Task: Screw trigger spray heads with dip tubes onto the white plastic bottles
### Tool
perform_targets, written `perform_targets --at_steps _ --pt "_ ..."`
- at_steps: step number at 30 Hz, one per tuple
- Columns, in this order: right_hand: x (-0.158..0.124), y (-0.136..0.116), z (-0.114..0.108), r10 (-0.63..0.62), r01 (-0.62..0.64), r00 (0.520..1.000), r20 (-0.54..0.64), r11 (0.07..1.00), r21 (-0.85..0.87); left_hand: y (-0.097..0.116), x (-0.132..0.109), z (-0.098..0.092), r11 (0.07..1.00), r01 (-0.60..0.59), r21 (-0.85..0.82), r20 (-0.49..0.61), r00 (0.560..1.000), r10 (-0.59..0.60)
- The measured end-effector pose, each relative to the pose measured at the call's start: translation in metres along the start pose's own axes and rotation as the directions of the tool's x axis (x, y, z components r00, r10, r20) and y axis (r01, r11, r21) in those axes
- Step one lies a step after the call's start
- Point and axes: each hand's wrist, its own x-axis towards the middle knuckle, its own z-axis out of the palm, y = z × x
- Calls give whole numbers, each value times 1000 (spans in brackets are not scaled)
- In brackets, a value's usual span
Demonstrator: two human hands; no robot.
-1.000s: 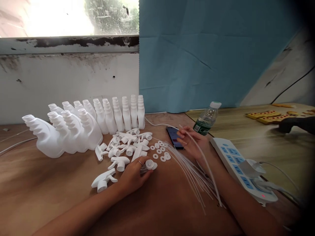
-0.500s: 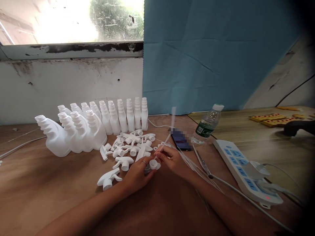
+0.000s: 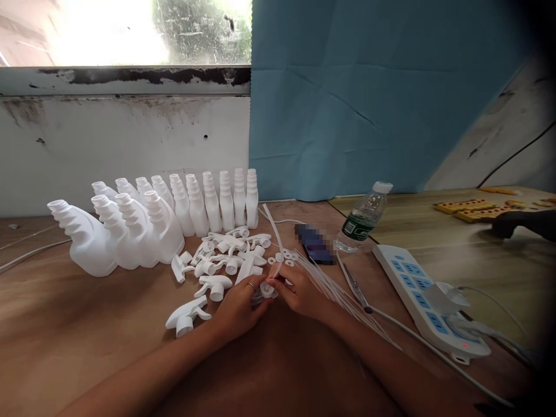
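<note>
The brown tabletop (image 3: 117, 318), stretching leftward, is edged behind by white plastic bottles (image 3: 197, 214). A white plastic trigger head (image 3: 268, 293) is gripped by the left hand (image 3: 238, 307), a flexible white tube (image 3: 277, 231) pinched at its socket by the right hand (image 3: 304, 291); just ahead, way is blocked by loose white nozzles (image 3: 217, 285), rightward by thin translucent tubes (image 3: 336, 298).

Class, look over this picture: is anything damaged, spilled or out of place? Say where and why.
The window ledge looks damaged: dark, ragged patches break its pale surface. Brown stains mark the wall below. The spray heads lie jumbled on the table, but no spill shows.
</note>
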Motion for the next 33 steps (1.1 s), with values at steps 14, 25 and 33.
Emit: perform_targets --at_steps 14,25,33 --pt "-3 -1 -1 -64 64 998 16 997 -51 -2 0 2 998 -31 48 -7 999 31" --pt "3 3 10 0 -1 1000 -19 998 -64 -1 1 1 1000 -9 21 -4 1000 9" --pt "2 7 16 -30 32 999 19 993 -113 6 1 0 995 77 -59 -3 997 -78"
